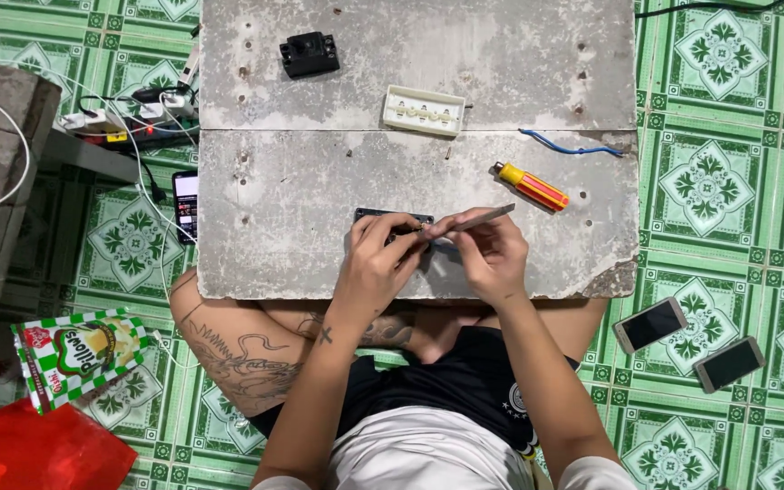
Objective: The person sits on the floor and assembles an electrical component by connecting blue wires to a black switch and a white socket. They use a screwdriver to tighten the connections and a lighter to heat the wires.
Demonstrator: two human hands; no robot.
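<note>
Slab (319, 181): grey, pitted, laid across the sitter's crossed legs as a bench; drill holes along both sides.

Left hand (376, 263): at 6 o'clock on the slab, fingers curled around a dark plate (383, 215), apparently pinning it flat against the slab so it cannot shift.

Right hand (490, 256): just right of the left, closed in a pinch on a flat metal tool (481, 219). The tool runs up toward 2 o'clock from the grip; its working end points at the plate, under the left fingertips, and cannot be seen.

Screwdriver (532, 186): yellow and red handle, lying loose at 3 o'clock, near the right hand, seemingly kept within reach.

White socket (424, 110): at 12 o'clock, on the slab's seam, well apart from both hands.

Black switch (309, 53): at 11 o'clock, near the far edge.

Blue wire (570, 146): short, curved, at 2 o'clock by the right edge.

Off the slab, on the green tiled floor (728, 181): two phones (650, 324) at 4 o'clock, face up; a third phone (185, 205) at 9 o'clock, beside a power strip (129, 118) with cables plugged in; a green checked packet (79, 349) at 8 o'clock, contents not visible; a red bag (38, 449) below it.
</note>
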